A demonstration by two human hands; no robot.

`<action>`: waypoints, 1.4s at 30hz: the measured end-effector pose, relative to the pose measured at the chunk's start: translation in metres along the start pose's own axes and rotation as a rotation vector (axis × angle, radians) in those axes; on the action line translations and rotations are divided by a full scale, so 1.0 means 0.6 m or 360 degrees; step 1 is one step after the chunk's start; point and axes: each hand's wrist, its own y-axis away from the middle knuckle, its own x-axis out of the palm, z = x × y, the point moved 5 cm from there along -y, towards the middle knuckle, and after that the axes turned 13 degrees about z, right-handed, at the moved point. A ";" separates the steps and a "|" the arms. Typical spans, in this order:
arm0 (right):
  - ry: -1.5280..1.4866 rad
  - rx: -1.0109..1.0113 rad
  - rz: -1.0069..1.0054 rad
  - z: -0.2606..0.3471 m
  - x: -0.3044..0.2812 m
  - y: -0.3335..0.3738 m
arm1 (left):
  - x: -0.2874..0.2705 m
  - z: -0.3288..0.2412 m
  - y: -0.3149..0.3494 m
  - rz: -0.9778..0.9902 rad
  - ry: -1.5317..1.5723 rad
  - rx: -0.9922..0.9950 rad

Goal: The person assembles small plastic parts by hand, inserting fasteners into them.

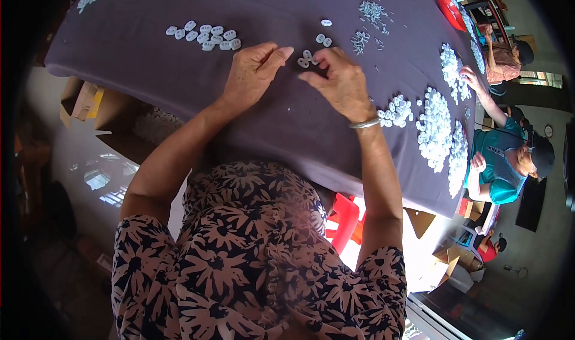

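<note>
My left hand (254, 72) hovers above the dark tablecloth (179, 88) with its fingers curled and the thumb pressed along them. Whatever it may hold is hidden. My right hand (342, 81), a bangle on its wrist, has thumb and forefinger apart. Its fingertips reach a few small white oval plastic pieces (303, 63), each with dark holes or slots. Beyond it lie a pair of like pieces (324, 40) and a single one (326, 23). Left of my left hand sits a group of similar white pieces (206, 36).
Small metallic screws or pins (372, 12) are scattered at the far right. Heaps of white pieces (434, 127) cover the table's right side, where a person in teal (506, 154) sits. A red bowl (451, 12) stands farther off. A cardboard box (123, 109) is below the left edge.
</note>
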 end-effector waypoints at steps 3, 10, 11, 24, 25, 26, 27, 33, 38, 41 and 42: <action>0.0233 -0.0194 -0.0113 0.020 0.008 -0.016 | 0.000 0.003 -0.001 0.0066 -0.0039 0.0049; 0.0062 0.0045 -0.0138 -0.018 -0.004 -0.033 | -0.003 -0.004 0.001 0.0106 -0.0039 -0.0181; 0.0051 0.0050 -0.0133 -0.022 -0.008 -0.028 | -0.003 -0.006 0.002 0.0108 -0.0044 -0.0185; 0.0676 0.0026 -0.0067 -0.041 -0.016 -0.059 | 0.007 -0.002 0.005 0.0139 0.0162 -0.0313; 0.0706 0.0002 -0.0146 -0.030 -0.003 -0.064 | 0.008 -0.005 0.012 0.0200 0.0183 -0.0330; 0.0721 0.0066 -0.0146 -0.025 0.009 -0.065 | 0.004 -0.003 0.012 0.0165 0.0142 -0.0396; 0.0662 0.0070 -0.0151 -0.018 0.018 -0.070 | 0.000 -0.003 0.009 0.0116 0.0093 -0.0454; 0.0608 0.0060 -0.0149 -0.022 0.038 -0.073 | 0.008 -0.012 0.002 0.0171 0.0006 -0.0388; 0.0734 -0.0057 -0.0181 -0.013 0.063 -0.067 | 0.012 -0.008 0.002 0.0185 -0.0057 -0.0307; 0.0633 -0.0102 -0.0250 -0.001 0.065 -0.062 | 0.005 -0.004 0.005 0.0099 -0.0036 -0.0389; 0.0504 -0.0129 -0.0280 0.001 0.063 -0.060 | 0.006 -0.006 0.004 0.0124 -0.0042 -0.0353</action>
